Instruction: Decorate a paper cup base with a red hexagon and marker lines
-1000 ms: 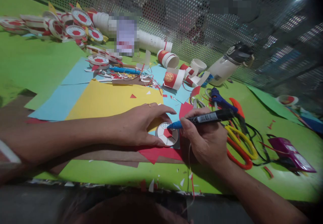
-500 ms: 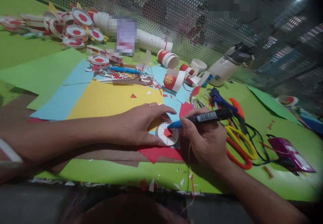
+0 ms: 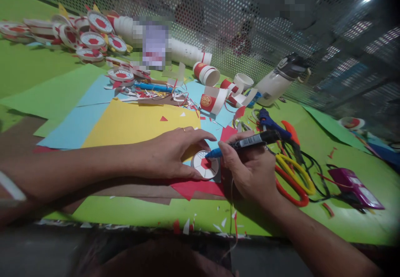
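Observation:
A small white disc (image 3: 211, 171) with a red hexagon at its centre, dark lines and blue dots lies on the coloured paper. My left hand (image 3: 178, 152) grips it from the left, thumb at its lower edge and fingers curved over its upper side. On the right, my right hand (image 3: 251, 164) holds a black marker (image 3: 256, 140) with a blue front end, slanted down to the left. The tip is at the disc's upper part, beside the dots; whether it touches is too small to tell.
Yellow paper (image 3: 143, 123) lies behind my left arm. Finished-looking discs (image 3: 93, 40) pile up at the back left. Paper cups (image 3: 213, 100) and a bottle (image 3: 278, 79) stand or lie behind. Scissors (image 3: 295, 175), a glue gun (image 3: 273, 123) and a purple device (image 3: 354, 187) are at the right.
The whole view has shifted slightly. My left hand keeps its grip on the disc, and the marker tip remains at the disc's upper part, with barely any visible movement.

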The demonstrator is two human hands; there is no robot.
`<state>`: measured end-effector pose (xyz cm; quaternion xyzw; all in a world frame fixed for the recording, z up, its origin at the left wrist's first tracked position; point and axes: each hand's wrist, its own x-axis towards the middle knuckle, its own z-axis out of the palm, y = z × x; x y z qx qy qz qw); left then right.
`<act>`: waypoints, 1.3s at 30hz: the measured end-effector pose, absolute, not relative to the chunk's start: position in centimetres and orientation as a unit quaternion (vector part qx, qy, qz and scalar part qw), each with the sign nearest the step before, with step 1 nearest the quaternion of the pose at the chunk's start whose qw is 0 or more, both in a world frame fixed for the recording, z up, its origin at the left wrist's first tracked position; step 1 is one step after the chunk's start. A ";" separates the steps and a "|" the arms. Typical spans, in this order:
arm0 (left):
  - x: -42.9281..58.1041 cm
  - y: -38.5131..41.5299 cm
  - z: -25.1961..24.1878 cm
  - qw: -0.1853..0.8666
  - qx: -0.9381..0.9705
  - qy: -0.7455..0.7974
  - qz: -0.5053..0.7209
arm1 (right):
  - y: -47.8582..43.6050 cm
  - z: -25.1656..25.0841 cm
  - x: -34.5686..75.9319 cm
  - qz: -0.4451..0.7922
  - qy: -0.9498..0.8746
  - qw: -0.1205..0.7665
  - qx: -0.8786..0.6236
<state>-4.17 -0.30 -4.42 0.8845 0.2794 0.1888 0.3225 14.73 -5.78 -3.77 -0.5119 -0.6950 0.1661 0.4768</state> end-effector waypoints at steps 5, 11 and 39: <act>-4.2 -0.3 -4.4 0.330 0.881 0.283 0.186 | -5.6 -3.9 14.9 0.194 -0.682 0.476 -0.521; -4.3 -0.4 -4.1 0.335 0.880 0.288 0.174 | -6.1 -2.6 15.1 0.173 -0.598 0.619 -0.479; -4.3 -0.5 -4.4 0.406 0.849 0.291 0.175 | -7.2 -3.0 16.1 0.253 -0.647 0.509 -0.508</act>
